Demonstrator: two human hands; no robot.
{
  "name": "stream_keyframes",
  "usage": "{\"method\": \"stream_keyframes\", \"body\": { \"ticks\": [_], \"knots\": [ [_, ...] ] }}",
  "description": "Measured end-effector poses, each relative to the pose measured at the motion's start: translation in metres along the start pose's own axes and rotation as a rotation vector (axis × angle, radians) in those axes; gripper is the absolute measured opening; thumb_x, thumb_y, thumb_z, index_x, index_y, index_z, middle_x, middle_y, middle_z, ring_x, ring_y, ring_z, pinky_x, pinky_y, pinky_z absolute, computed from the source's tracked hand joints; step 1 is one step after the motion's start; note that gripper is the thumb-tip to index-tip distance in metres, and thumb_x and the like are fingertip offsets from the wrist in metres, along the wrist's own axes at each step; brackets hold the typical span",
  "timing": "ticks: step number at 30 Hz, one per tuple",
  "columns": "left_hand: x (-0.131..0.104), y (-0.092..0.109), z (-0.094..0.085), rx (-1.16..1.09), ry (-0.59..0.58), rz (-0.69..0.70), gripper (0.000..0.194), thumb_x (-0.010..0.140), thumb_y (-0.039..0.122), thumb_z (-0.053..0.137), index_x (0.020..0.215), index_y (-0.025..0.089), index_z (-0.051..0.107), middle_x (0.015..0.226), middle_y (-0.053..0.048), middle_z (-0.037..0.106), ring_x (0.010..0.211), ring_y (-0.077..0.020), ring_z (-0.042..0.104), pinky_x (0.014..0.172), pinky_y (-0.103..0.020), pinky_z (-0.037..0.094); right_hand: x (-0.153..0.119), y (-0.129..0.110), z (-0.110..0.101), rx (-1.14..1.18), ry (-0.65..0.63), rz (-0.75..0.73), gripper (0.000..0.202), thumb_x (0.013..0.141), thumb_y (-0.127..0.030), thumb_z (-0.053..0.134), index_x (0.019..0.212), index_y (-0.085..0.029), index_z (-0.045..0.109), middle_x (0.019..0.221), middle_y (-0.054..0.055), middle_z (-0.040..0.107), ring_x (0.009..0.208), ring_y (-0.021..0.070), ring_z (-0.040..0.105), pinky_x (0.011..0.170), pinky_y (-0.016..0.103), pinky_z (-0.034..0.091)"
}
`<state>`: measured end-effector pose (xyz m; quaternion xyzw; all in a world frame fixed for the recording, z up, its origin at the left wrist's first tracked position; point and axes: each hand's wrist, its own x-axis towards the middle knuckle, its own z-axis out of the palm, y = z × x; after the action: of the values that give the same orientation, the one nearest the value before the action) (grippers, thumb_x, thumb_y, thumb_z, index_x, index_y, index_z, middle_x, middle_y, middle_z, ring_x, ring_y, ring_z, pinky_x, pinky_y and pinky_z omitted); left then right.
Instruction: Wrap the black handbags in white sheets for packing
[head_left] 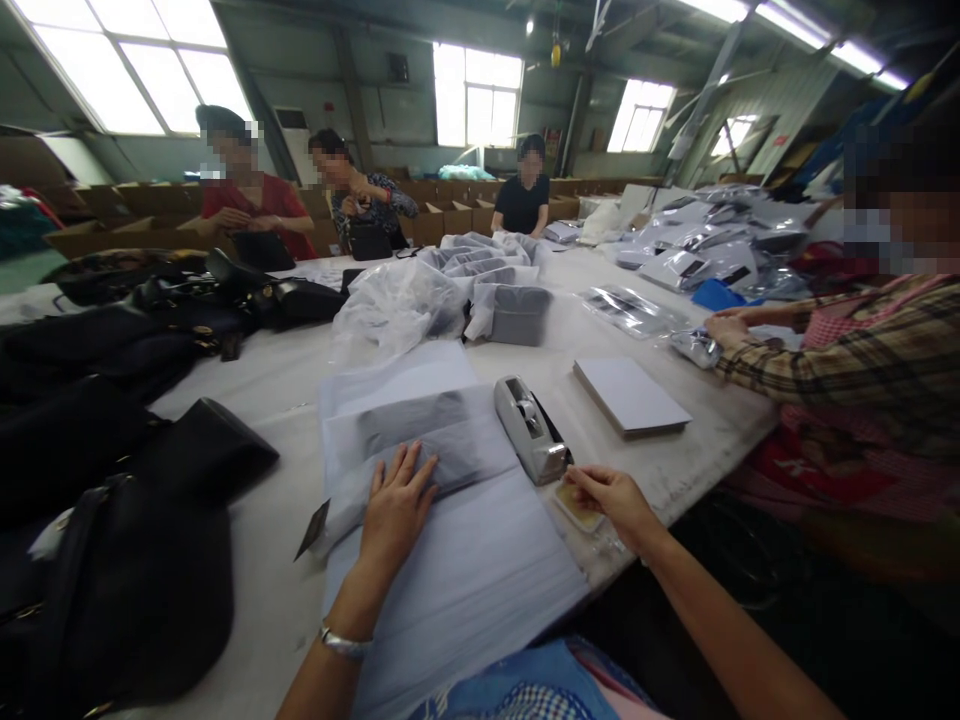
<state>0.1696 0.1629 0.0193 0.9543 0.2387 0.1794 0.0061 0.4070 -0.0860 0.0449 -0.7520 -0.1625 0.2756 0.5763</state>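
Observation:
My left hand [400, 510] lies flat, fingers spread, on a dark item wrapped in thin white tissue paper [442, 425]. A small dark tag [313, 530] sticks out at the bundle's left end. Beneath it is a stack of white tissue sheets [480, 560]. My right hand [611, 500] has thumb and fingers pinched together at the near end of a grey tape dispenser [531, 430]. Whatever sits in the pinch is too small to make out. Just under those fingers is a small shallow dish with a yellowish inside [576, 508].
Black handbags [127, 590] pile up on the left. A stack of white cards [631, 393] lies right of the dispenser. Wrapped bundles [517, 312] stand ahead, with plastic-bagged items [705, 240] beyond. A co-worker in a plaid sleeve [825, 375] works at the right; other people stand across the table.

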Motion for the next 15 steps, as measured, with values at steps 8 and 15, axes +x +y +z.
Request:
{"method": "stream_keyframes", "body": {
  "ticks": [8,15],
  "knots": [
    [-0.001,-0.002,0.001,-0.003,0.009,0.010,0.043,0.097,0.031,0.049,0.140,0.024,0.051,0.154,-0.011,0.040,0.142,-0.0305,0.036,0.112,-0.055,0.034,0.026,-0.002,-0.032,-0.339,0.043,-0.185,0.024,0.073,-0.046,0.072,0.078,-0.023,0.078,0.071,0.003,0.073,0.059,0.0201,0.065,0.062,0.032,0.054],
    [-0.002,-0.007,0.009,-0.064,0.044,0.003,0.058,0.098,0.036,0.047,0.151,0.020,0.031,0.154,-0.011,0.039,0.144,-0.0289,0.033,0.114,-0.055,0.032,0.029,-0.051,-0.064,-0.958,-0.151,-0.762,0.026,0.091,-0.027,0.053,0.103,-0.029,0.076,0.107,0.005,0.074,0.095,0.0239,0.069,0.084,0.034,0.052]
  ]
}}
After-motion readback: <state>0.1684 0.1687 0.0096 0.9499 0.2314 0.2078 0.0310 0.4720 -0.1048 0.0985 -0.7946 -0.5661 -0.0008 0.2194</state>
